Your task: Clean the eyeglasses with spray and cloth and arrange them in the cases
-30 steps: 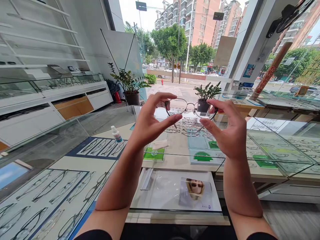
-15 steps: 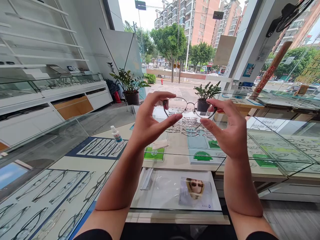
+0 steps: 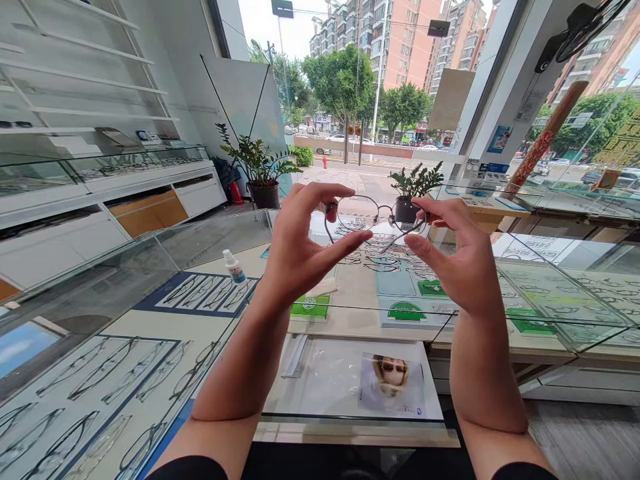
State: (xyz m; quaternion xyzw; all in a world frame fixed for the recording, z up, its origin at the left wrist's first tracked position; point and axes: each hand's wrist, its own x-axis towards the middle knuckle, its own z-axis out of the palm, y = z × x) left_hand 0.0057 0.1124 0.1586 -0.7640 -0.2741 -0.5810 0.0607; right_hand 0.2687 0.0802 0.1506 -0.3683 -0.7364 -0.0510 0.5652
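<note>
A pair of eyeglasses [image 3: 385,208] with a thin dark frame and round clear lenses is held up in the air above the glass counter. My left hand [image 3: 305,247] grips its left end, forefinger over the top and thumb stretched out below the lens. At the opposite end, the fingers of my right hand [image 3: 455,257] hold the frame near the hinge, the thumb beneath. One temple arm slants down behind the right lens. Part of each hinge is hidden by fingers.
Under the glass counter [image 3: 350,327] lie several rows of eyeglasses. A white spray bottle [image 3: 234,267] and a pale cloth [image 3: 323,287] rest on top, left of centre. Below is a tray [image 3: 330,380] with a photo card [image 3: 393,383]. Potted plants [image 3: 263,170] stand beyond.
The eyeglasses have turned slightly between my hands, the right lens now looking narrower and the right temple arm showing more. Both hands keep their hold.
</note>
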